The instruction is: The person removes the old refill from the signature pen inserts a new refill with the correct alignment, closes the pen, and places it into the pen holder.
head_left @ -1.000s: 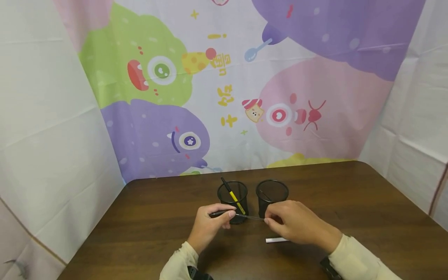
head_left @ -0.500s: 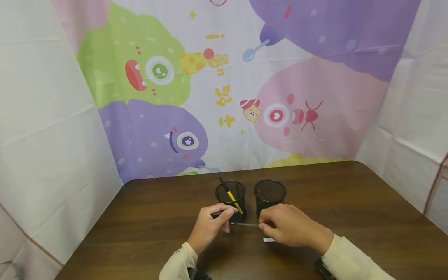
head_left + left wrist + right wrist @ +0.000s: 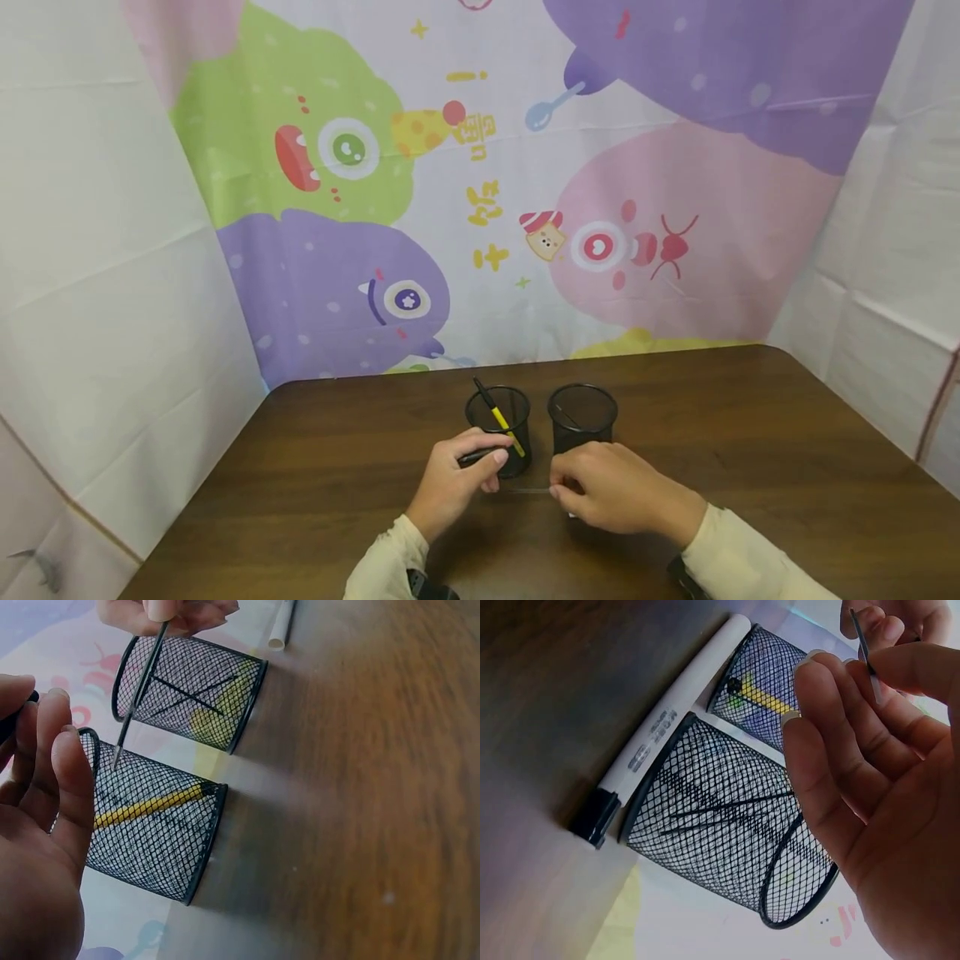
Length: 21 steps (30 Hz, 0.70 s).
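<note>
My left hand (image 3: 453, 483) grips a black pen barrel (image 3: 477, 457) between thumb and fingers, mostly covered by them. My right hand (image 3: 622, 492) pinches one end of a thin dark pen refill (image 3: 139, 697), whose pointed metallic tip reaches toward the left hand, apart from the barrel. Just beyond the left hand stands a black mesh pen cup (image 3: 525, 446) with a leaning black-and-yellow pen (image 3: 498, 417). Behind the right hand is a second mesh cup (image 3: 566, 435), where thin dark sticks (image 3: 727, 814) lean.
A white marker (image 3: 652, 712) with a black end lies on the wooden table (image 3: 315, 500) close to the right cup, nearly all hidden under the right hand in the head view. A printed cartoon cloth (image 3: 510, 317) hangs behind the table, with white cloth at both sides.
The refill, earlier in line with the barrel in the left hand, has come away from it and moved down. My right hand has shifted left and slightly down, covering most of the marker.
</note>
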Motion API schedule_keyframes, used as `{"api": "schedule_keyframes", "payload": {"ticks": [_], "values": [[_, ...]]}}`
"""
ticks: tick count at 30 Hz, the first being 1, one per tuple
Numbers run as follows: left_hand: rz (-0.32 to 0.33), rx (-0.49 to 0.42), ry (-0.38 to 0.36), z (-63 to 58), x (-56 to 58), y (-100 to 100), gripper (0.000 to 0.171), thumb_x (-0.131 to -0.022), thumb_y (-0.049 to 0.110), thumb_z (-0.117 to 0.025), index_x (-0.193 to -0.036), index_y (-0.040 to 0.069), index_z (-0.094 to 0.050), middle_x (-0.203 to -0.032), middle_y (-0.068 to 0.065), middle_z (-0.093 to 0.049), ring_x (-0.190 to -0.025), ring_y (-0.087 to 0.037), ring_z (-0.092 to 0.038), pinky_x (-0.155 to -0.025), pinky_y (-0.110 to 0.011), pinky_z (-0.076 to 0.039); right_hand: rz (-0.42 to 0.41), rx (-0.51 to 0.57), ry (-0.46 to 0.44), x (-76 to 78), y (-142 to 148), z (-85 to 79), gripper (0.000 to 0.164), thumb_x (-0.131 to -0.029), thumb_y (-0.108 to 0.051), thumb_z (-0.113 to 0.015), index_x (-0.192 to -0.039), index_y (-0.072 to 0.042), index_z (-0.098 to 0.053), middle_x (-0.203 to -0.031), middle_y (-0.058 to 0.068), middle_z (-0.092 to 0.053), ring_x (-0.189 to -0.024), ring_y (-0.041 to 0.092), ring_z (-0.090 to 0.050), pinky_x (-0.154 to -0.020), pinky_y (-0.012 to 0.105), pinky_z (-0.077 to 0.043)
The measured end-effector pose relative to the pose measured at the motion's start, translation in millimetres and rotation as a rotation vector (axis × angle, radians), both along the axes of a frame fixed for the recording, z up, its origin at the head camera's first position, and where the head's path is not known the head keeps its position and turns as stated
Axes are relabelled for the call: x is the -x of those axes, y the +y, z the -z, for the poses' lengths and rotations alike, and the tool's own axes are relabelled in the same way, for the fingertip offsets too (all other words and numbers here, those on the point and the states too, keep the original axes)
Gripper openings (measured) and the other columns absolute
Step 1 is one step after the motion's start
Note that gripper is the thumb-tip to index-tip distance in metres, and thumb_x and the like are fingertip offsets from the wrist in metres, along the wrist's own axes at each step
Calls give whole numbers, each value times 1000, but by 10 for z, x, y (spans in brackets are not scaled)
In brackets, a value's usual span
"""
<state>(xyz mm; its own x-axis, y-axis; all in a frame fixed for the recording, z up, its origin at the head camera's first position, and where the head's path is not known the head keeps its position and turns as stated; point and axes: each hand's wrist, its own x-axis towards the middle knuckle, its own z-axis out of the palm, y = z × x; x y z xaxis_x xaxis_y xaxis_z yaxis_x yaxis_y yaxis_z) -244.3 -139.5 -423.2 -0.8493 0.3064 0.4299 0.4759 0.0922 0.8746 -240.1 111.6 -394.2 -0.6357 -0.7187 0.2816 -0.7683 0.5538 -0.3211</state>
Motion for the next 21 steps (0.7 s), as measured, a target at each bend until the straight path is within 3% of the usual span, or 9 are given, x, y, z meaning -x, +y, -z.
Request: {"api": "schedule_keyframes", "payload": {"ticks": [8,12,18,21], "values": [[26,13,42,22,9,10,22,-96,0,-61,-115,-5,-71,-94,-19,-62,-61,-18,-63,-57,-36,-59,-25,-7,-12,10,-45,37,13,-95,-19,-66,-83,-24,-65,-73,-23,-53,-60,-3,-48,-51,20,-43],[25,29,73,27,8,9,24,-96,0,-59,-116,-1,-72,-90,-17,-60,-62,-18,-63,-58,-35,-58,-30,-11,-19,16,-60,63,14,-95,-19,-66,-82,-24,-65,-72,-22,-53,-60,-3,-48,-51,20,-43],[3,48,31,14,3,-3,25,-99,9,-62,-122,8,-71,-96,-24,-62,-63,-17,-64,-60,-33,-58,-41,-8,-37,37,-97,79,12,-95,-18,-66,-84,-22,-67,-71,-22,-53,-59,-2,-48,-51,19,-44],[2,32,-6,10,4,-10,28,-98,10,-65,-125,6,-69,-97,-23,-64,-63,-17,-64,-60,-31,-58,-44,-17,-39,47,-114,81,11,-95,-18,-66,-85,-21,-68,-72,-22,-53,-59,-2,-48,-51,19,-44]]}}
